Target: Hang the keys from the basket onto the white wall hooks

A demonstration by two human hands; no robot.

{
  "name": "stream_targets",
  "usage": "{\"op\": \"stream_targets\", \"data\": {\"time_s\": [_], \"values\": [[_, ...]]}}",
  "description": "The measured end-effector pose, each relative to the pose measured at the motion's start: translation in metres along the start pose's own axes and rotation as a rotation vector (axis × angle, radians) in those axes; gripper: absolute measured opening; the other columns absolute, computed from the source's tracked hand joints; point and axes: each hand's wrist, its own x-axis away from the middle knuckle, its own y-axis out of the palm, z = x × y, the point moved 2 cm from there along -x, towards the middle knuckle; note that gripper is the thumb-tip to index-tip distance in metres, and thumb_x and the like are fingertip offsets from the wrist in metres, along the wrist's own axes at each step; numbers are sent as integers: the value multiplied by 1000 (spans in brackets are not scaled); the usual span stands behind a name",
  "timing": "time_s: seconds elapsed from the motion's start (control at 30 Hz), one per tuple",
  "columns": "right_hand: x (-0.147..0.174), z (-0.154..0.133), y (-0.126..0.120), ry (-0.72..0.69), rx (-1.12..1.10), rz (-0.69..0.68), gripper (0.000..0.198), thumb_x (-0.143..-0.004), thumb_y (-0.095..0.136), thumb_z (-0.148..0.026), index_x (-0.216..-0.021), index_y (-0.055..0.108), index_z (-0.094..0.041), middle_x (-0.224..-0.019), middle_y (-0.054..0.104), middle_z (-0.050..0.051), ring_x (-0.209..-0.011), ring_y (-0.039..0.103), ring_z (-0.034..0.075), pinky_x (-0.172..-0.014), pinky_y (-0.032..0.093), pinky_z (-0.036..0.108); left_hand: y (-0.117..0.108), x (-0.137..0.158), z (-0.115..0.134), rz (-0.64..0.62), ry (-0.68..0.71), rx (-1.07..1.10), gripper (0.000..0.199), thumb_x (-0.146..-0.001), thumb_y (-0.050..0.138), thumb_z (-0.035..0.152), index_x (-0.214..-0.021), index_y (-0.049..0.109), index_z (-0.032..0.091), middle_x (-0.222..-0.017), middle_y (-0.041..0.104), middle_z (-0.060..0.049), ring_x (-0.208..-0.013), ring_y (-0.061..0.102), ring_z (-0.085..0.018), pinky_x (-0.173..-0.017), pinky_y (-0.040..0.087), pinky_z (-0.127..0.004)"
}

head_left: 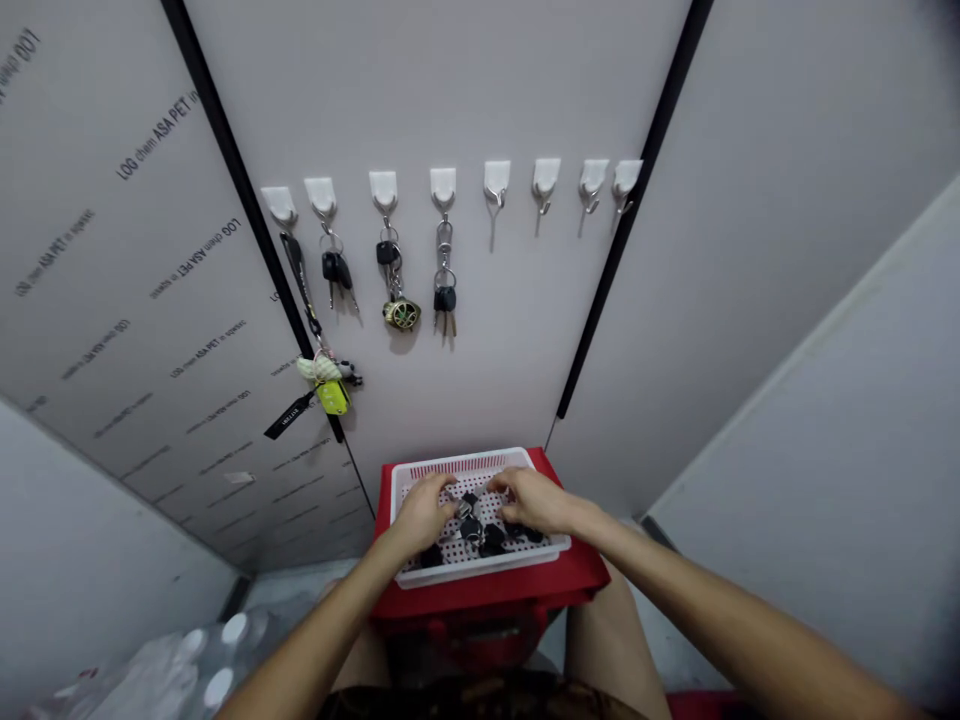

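Observation:
A white plastic basket (480,573) holds several black-headed keys (470,528) on metal rings, bunched near its middle. My left hand (424,515) reaches into the basket from the left, thumb and forefinger apart beside the bunch. From the right comes my right hand (531,500), its fingers bent but apart over the right part of the basket. Nothing shows gripped in either hand, though some fingertips are hidden. More black keys (523,532) lie under the right hand, partly covered, and a black piece (431,556) lies below the left wrist.
The basket stands on a red box-like bag (495,592) between my knees. White hooks (496,178) line the wall panel ahead. Key bunches (444,298) hang from the left hooks, including one with a yellow-green fob (334,397). Capped bottles (235,630) stand at lower left.

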Motion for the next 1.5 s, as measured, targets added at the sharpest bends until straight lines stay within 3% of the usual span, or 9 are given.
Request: {"op": "stream_targets", "data": {"time_s": [0.17,0.5,0.63,0.77,0.87,1.0,1.17,1.37,1.5], "values": [[1,-1,25,29,51,-44,31,-57,49,-22,-87,54,-16,-85,56,6,-77,49,17,-66,35,24,15,8,-2,-52,92,-141,31,-59,46,10,-89,49,18,-88,47,-3,-86,42,-13,-79,32,-24],[1,-22,27,-124,-32,-85,25,-58,51,-26,-81,58,-19,-77,56,3,-71,49,13,-61,35,19,16,7,-5,-71,56,-220,28,-62,40,11,-87,48,20,-89,45,-2,-86,42,-14,-74,33,-23],[-4,-28,28,-114,37,-128,26,-58,52,-31,-81,59,-21,-78,56,4,-71,49,14,-60,35,21,15,8,-3,-89,31,-226,30,-62,38,11,-89,48,20,-90,45,-3,-87,42,-14,-75,33,-23],[-7,-34,30,-101,144,-145,20,-57,50,-20,-74,60,-20,-78,56,4,-71,49,15,-58,35,22,16,9,-4,-92,42,-214,31,-61,38,11,-89,48,19,-89,46,-4,-87,41,-15,-76,32,-24],[-6,-35,29,-149,79,-154,15,-54,48,-12,-64,59,-17,-68,56,2,-66,49,13,-57,34,21,16,10,-4,-56,40,-139,31,-60,38,10,-88,49,18,-89,48,-5,-88,41,-16,-77,32,-26],[-7,-29,12,-13,-393,-33,11,-52,45,-8,-59,50,-15,-48,45,-5,-45,41,5,-43,31,15,4,10,8,56,75,214,29,-64,36,14,-90,48,17,-96,49,-5,-92,41,-15,-83,29,-27],[-17,-29,-26,153,-948,176,8,-57,44,-18,-58,36,-16,-36,35,-10,-31,34,3,-33,27,14,-14,1,43,27,84,725,28,-67,40,24,-94,44,16,-98,50,-5,-93,43,-14,-82,30,-26],[-14,-35,-59,103,-1003,147,15,-52,54,-21,-56,41,-14,-37,41,-9,-33,37,3,-35,30,15,-21,-19,62,57,116,854,21,-62,47,21,-81,44,13,-74,55,-2,-70,50,-12,-65,38,-24],[-12,-35,-92,58,-969,260,18,-53,56,-25,-54,43,-13,-38,44,-7,-35,40,3,-38,33,17,-40,-32,79,73,78,820,15,-65,44,21,-76,47,12,-70,55,-2,-63,49,-10,-58,39,-22]]}}
